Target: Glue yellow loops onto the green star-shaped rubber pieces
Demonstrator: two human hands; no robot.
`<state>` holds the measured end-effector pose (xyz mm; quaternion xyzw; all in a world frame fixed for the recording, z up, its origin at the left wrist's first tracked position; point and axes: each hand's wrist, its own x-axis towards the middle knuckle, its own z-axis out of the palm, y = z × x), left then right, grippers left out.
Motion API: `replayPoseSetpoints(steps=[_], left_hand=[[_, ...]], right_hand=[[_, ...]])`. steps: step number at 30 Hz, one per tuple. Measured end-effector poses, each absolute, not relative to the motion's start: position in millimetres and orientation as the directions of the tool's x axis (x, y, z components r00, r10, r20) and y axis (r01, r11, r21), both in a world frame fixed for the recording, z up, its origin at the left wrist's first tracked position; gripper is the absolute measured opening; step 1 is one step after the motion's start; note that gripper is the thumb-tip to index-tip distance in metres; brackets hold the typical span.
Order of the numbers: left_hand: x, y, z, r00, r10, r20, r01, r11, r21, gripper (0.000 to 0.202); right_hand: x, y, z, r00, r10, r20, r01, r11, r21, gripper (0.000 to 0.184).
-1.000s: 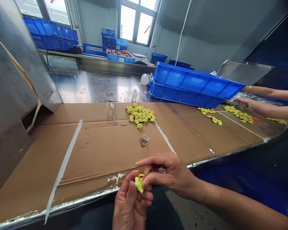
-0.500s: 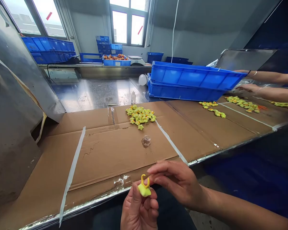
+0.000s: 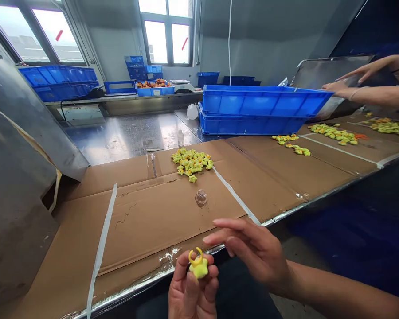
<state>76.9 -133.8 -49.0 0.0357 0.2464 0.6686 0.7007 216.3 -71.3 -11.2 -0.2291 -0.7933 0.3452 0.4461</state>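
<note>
My left hand (image 3: 191,290) is closed round a small yellow-green star-shaped piece with an orange ring clip (image 3: 197,265), held up at the table's near edge. My right hand (image 3: 249,252) hovers just to its right with fingers stretched out and apart, holding nothing. A pile of the same yellow-green pieces (image 3: 191,161) lies on the cardboard-covered table (image 3: 146,212), with a small clear cap (image 3: 201,197) in front of it.
Two stacked blue crates (image 3: 259,110) stand at the back right. Another person's hands (image 3: 352,82) reach over further piles of pieces (image 3: 332,133) on the right. A metal sheet (image 3: 26,133) leans at the left. Blue bins line the far bench.
My right hand has let go of the piece and opened, drawing slightly to the right. The left hand keeps the piece. The view has shifted; the other person's hands rose.
</note>
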Motion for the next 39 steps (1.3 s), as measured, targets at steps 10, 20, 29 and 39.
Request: replayPoseSetpoints(steps=[10,20,29,39], left_hand=[[87.2,-128.2,-49.4,-0.459,0.863,-0.210,-0.707,-0.212,0.675,0.031],[89.9,-135.3,-48.0,-0.572,0.800,-0.182,-0.580,-0.237,0.780,0.028],[75.2,-128.2,-57.8,-0.130,0.926,-0.355,-0.905,0.036,0.424,0.025],[80.1,-131.7,-64.9,-0.022,0.959,-0.284,-0.919,0.093,0.383,0.027]], right_hand=[[213.6,-87.8,-11.8,-0.602,0.466,0.649,0.183,0.871,-0.456,0.038],[216.3,-85.7,-3.3,-0.702,0.362,0.613,0.137,0.914,-0.382,0.035],[210.7,-89.1,-16.7,-0.563,0.507,0.653,0.131,0.835,-0.535,0.041],[203.2,-83.3,-31.2,-0.481,0.798,0.363,-0.057,0.384,-0.921,0.035]])
